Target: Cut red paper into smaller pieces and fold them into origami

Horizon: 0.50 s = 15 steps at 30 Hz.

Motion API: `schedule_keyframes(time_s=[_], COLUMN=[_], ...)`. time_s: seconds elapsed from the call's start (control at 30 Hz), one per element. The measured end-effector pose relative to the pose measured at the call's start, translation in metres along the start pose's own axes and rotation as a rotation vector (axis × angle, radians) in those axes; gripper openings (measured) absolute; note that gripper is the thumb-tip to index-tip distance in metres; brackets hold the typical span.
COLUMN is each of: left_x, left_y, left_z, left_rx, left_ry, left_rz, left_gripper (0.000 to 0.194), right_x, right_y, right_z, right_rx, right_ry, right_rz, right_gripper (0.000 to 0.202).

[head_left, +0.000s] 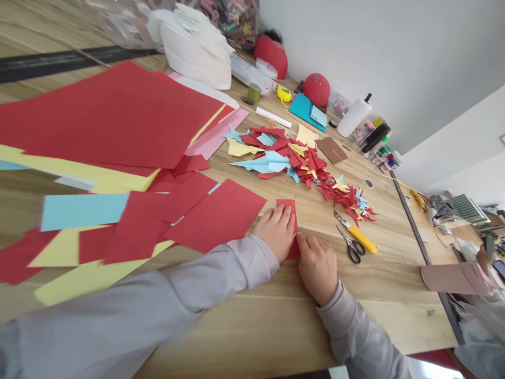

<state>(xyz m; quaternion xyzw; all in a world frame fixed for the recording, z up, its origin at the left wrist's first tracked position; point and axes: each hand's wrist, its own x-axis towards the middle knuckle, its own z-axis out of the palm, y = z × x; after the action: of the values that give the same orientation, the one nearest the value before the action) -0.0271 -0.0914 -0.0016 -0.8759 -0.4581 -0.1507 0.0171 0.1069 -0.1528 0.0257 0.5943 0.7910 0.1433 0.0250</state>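
Note:
A narrow folded piece of red paper (291,252) lies on the wooden table in front of me. My left hand (276,231) rests flat across it, fingers stretched out and side by side. At the paper's right edge is my right hand (319,267), its fingers curled in and the tips pressed against that edge. Part of the paper is covered by both hands. Just left of it lie loose red sheets (226,216). Beyond my hands spreads a pile of folded paper planes (303,160) in red, light blue and yellow.
Black-handled scissors (352,246) and a yellow utility knife (363,239) lie to the right. Large red sheets (118,121) and yellow and blue paper cover the left side. Tape, a tape measure (284,93) and bottles stand along the wall. Another person's sleeve (457,278) shows far right.

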Motion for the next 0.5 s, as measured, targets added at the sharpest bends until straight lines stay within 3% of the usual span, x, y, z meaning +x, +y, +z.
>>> schedule_keyframes(time_s=[0.5], left_x=[0.003], left_y=[0.002], left_z=[-0.001], left_rx=[-0.010], left_ry=[-0.073], left_rz=[0.000], left_gripper=[0.043], right_x=[0.023], right_y=[0.001], right_z=[-0.007], right_rx=[0.036], right_ry=[-0.171], right_rz=[0.100], right_gripper=[0.038])
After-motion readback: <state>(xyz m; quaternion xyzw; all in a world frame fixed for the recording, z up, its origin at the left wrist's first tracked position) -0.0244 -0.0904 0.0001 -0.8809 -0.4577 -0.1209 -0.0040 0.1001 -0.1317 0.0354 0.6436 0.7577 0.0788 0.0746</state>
